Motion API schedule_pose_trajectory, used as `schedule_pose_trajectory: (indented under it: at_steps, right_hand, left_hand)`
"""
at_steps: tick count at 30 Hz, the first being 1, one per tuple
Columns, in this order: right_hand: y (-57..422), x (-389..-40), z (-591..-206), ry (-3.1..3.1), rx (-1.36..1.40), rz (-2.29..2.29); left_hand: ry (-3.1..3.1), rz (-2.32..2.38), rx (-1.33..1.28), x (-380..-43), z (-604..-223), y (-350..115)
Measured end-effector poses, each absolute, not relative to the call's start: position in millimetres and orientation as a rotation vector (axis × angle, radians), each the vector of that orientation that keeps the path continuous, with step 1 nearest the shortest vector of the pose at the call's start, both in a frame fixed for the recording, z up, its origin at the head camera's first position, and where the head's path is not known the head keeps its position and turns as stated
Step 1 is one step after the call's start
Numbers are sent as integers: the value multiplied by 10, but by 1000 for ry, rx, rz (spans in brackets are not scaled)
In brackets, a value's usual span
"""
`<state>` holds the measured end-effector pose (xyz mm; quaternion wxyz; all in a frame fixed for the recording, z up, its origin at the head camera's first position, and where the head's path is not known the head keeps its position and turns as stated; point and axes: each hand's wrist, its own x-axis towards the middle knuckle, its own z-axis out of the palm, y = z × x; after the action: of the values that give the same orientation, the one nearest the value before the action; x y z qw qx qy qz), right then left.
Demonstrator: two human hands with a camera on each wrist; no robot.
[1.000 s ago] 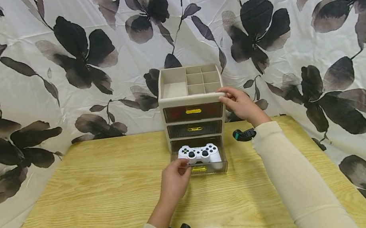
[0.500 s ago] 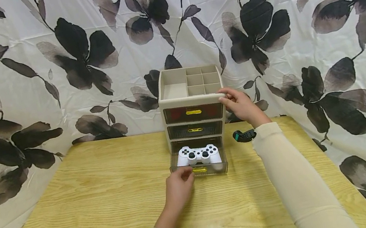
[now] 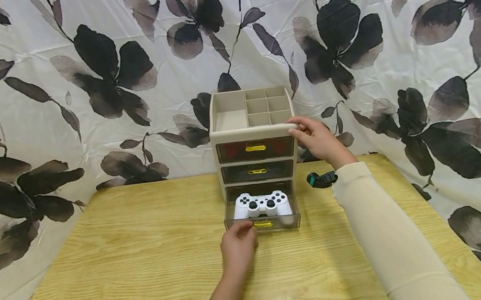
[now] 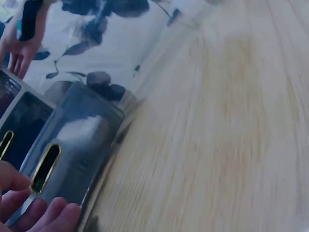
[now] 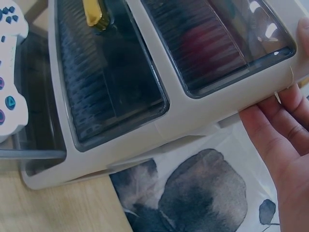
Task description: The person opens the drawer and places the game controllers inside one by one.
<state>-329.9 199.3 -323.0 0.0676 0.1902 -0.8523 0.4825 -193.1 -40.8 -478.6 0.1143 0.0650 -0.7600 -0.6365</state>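
Note:
A beige desktop drawer organizer (image 3: 249,132) stands at the back of the table. Its lowest smoky clear drawer (image 3: 288,221) is pulled out, with a white game controller (image 3: 261,204) lying inside. My left hand (image 3: 239,250) holds the drawer's front at the left, curled fingers beside the gold handle (image 4: 57,150); part of the grip is hidden. My right hand (image 3: 321,140) grips the organizer's upper right front corner, the thumb at the front and the other fingers at the side, as the right wrist view shows.
Two shut drawers sit above: the top drawer (image 3: 275,145) has something red behind its front, the middle drawer (image 3: 279,168) looks dark. The organizer's top has open compartments (image 3: 229,120). A floral cloth (image 3: 241,38) hangs behind the wooden table (image 3: 143,251).
My left hand has moved slightly right and down, from over the drawer's left front edge by the controller to the front beside the handle. My right hand, drawer and controller look unmoved.

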Motion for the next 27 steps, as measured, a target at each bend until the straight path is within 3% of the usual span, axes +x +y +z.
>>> schedule_pose_trajectory:
  at_steps: [12, 27]
  right_hand:
    - [1986, -3288, -3241, -2565, 559, 1476]
    - [1977, -3301, -3229, -2573, 543, 1459]
  left_hand:
    - [-1661, -2420, 502, -1968, -4787, -215]
    - [-1245, -2589, 622, -2024, -4812, -80]
